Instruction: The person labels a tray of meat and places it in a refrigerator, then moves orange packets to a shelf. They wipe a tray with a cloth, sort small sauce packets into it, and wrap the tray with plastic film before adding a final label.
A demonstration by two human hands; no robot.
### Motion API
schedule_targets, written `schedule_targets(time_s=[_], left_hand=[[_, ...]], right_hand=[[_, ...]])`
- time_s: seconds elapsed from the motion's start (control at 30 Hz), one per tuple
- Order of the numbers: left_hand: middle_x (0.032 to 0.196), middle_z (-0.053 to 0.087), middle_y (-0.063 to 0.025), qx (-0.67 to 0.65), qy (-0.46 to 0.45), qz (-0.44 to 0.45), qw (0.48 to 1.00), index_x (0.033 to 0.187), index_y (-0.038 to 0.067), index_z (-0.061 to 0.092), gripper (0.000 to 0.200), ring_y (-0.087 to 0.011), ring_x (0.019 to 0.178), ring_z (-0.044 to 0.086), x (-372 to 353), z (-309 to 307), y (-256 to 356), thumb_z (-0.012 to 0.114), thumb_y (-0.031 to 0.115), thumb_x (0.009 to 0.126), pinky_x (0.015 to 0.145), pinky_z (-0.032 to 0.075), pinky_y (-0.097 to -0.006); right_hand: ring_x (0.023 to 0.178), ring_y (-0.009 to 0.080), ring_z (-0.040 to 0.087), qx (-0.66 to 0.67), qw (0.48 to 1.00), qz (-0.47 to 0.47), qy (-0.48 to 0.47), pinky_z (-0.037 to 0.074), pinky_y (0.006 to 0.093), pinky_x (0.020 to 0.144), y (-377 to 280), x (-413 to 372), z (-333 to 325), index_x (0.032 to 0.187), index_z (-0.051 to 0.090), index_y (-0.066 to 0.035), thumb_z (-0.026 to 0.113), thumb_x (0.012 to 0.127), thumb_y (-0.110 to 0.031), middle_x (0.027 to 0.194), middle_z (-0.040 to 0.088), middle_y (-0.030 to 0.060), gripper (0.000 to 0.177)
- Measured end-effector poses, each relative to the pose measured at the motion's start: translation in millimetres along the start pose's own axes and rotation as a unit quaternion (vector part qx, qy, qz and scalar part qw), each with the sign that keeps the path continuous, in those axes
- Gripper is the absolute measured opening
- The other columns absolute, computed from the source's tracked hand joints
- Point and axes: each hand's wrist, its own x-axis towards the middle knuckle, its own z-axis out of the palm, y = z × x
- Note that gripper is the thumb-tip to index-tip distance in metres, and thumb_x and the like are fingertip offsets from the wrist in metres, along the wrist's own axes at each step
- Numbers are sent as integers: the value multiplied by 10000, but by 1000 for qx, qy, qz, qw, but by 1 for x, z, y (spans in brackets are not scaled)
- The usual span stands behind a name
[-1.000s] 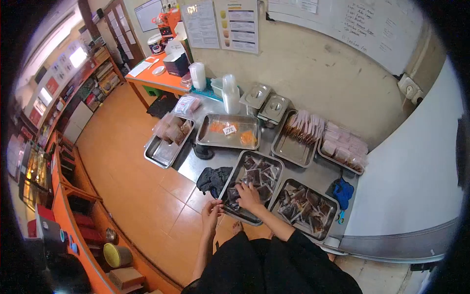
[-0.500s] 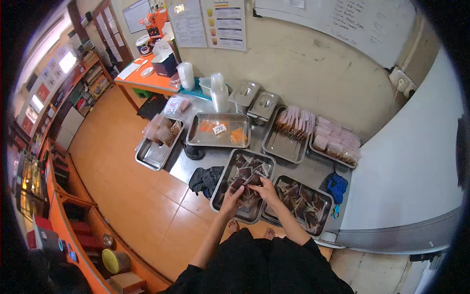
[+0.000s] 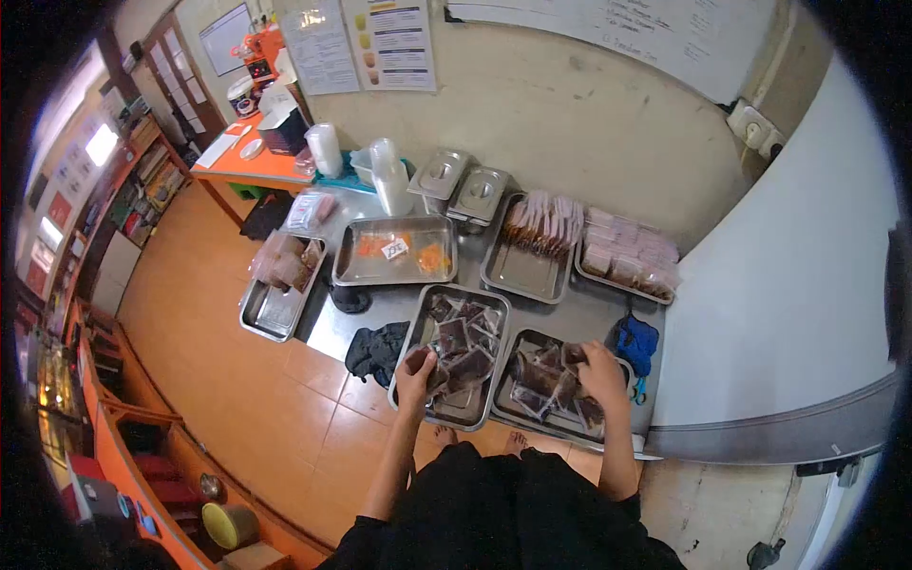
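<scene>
Two trays (image 3: 465,404) of dark sachets (image 3: 467,366) sit side by side along the near edge of the bench (image 3: 325,328), presumably for easy reach, the left hand (image 3: 415,375) and right hand (image 3: 600,372), apart, each pinching one.

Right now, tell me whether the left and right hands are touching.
Apart: the head view shows the left hand at one tray and the right hand at another tray, with dark packets visible between them.

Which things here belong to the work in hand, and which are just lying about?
Seemingly in the job:
- dark packets
- left front tray
- right front tray
- left hand
- right hand

Probably just lying about:
- black cloth
- blue cloth
- stacked cups
- lidded steel containers
</scene>
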Motion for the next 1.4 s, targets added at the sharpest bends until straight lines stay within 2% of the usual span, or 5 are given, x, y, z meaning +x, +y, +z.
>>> schedule_targets(time_s=[0.33, 0.67, 0.87, 1.1, 1.4], left_hand=[[917, 614, -47, -95, -25, -106, 990, 1012, 13, 572, 366, -135, 808, 584, -15, 29, 8, 766, 157, 737, 744, 462, -264], [949, 506, -27, -84, -63, -102, 989, 1077, 53, 501, 292, -112, 844, 499, -23, 19, 25, 545, 275, 894, 719, 445, -254], [1033, 559, -66, -59, -51, -111, 991, 1205, 71, 451, 358, -122, 906, 526, -20, -8, 40, 475, 64, 848, 674, 458, -237], [1407, 337, -125, 238, -123, 161, 950, 1312, 54, 402, 560, -228, 1330, 266, -8, 6, 38, 554, 23, 774, 1091, 185, -329], [1051, 527, -68, 206, 85, 154, 963, 994, 13, 561, 170, -132, 900, 535, -27, -18, 0, 498, -13, 837, 753, 458, -257]], right_hand=[[1110, 359, 500, -27, 995, -96, -28, 382, 458, 920, -25, 2, 23, 1260, 430, -36, 650, 767, -421, 1165, 532, 194, 663], [751, 374, 612, 227, 971, -67, 33, 474, 425, 642, -76, 6, 67, 958, 545, -41, 589, 851, -222, 782, 615, 168, 215], [836, 306, 620, -208, 955, -37, 210, 471, 395, 739, 3, -16, 21, 1040, 601, -42, 605, 826, -256, 904, 642, 155, 303], [917, 290, 614, 17, 996, 47, 72, 465, 372, 802, 30, -16, 20, 1039, 602, -25, 610, 829, -288, 959, 638, 164, 337], [792, 303, 643, 105, 982, 143, 63, 501, 384, 717, 82, -37, 27, 973, 621, -17, 602, 823, -203, 892, 655, 163, 240]])
